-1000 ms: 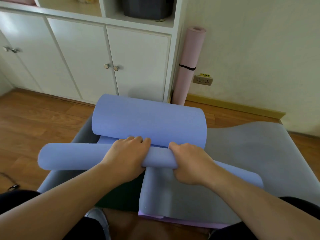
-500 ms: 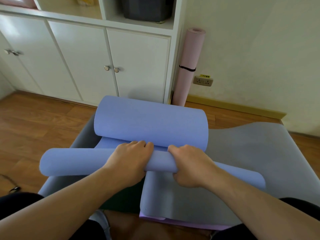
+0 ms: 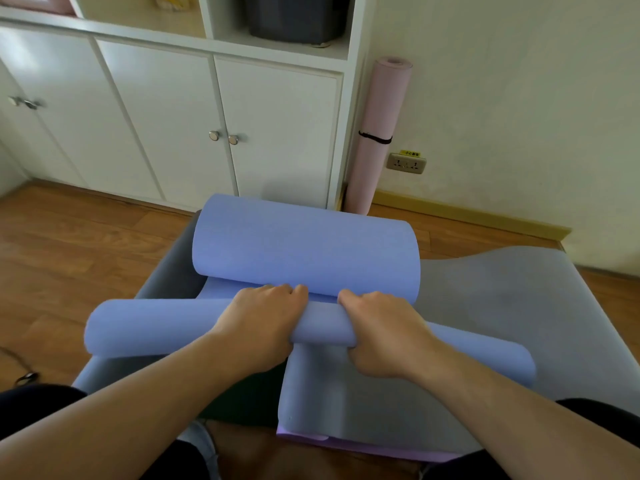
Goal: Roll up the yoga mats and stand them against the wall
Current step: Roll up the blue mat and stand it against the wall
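Yoga mats are lying spread over the wooden floor (image 3: 69, 258) in front of the person, and the blue mat (image 3: 304, 254) is lying on top with both ends curled: a fat loose roll at the far end and a thin tight roll (image 3: 156, 327) at the near end. The left hand (image 3: 259, 327) is curling over the top of the thin roll, fingers wrapping round it, and the right hand (image 3: 384, 334) is gripping it just beside, knuckles up, thumb tucking under. The two hands are sitting close together, near the roll's middle. A grey mat (image 3: 502, 306) is lying underneath and spreading out to the right, and a sliver of a purple mat (image 3: 363, 448) is peeking out at its near edge.

A pink mat (image 3: 377, 133) is already standing rolled and upright in the corner, against the wall (image 3: 519, 98) and touching the side of the white cabinet (image 3: 173, 116), with a black band (image 3: 375, 138) going round its middle. Just to its right a wall socket (image 3: 406, 163) is carrying a small yellow sticker with writing too small to read. No other label is showing legibly.

On the cabinet's open shelf a dark grey bin (image 3: 298, 15) is sitting. The cabinet doors are standing closed, with round metal knobs (image 3: 223, 136) showing. The fat blue roll is lying between the hands and the cabinet, and the person's dark-clothed knees are framing the bottom corners.
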`<state>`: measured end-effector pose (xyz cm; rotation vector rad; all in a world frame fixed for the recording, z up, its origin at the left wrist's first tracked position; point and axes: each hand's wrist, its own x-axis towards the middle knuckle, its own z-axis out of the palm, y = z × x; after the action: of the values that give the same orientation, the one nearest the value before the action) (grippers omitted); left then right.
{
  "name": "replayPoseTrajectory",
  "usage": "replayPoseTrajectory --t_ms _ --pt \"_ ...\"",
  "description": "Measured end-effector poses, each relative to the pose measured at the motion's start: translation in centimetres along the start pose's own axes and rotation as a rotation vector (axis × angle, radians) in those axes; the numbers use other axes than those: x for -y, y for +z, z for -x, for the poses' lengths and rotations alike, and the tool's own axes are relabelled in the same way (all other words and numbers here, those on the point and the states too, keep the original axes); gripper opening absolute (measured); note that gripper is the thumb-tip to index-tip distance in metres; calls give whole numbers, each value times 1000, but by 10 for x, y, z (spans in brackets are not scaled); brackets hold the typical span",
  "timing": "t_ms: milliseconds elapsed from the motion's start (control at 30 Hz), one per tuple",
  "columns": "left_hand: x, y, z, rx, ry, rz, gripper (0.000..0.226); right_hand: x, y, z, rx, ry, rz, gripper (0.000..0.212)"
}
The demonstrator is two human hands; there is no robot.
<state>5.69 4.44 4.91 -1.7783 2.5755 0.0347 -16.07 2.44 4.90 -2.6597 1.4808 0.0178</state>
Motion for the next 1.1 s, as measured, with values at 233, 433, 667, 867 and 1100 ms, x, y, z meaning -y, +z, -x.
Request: replayPoseTrajectory --t_ms 233,433,667,867,1100 --pt "12 -6 -2 132 -11 126 28 7 3 4 -85 -57 113 46" --pt "0 -2 -2 -12 31 -12 32 -2 1 1 15 12 -26 37" --pt "6 -7 -4 158 -26 124 34 2 8 5 -119 -111 141 54" --pt "0 -5 -2 9 47 8 36 0 5 3 -11 -10 -3 43" --pt "6 -9 -6 151 -27 101 35 3 7 8 -128 -105 130 59"
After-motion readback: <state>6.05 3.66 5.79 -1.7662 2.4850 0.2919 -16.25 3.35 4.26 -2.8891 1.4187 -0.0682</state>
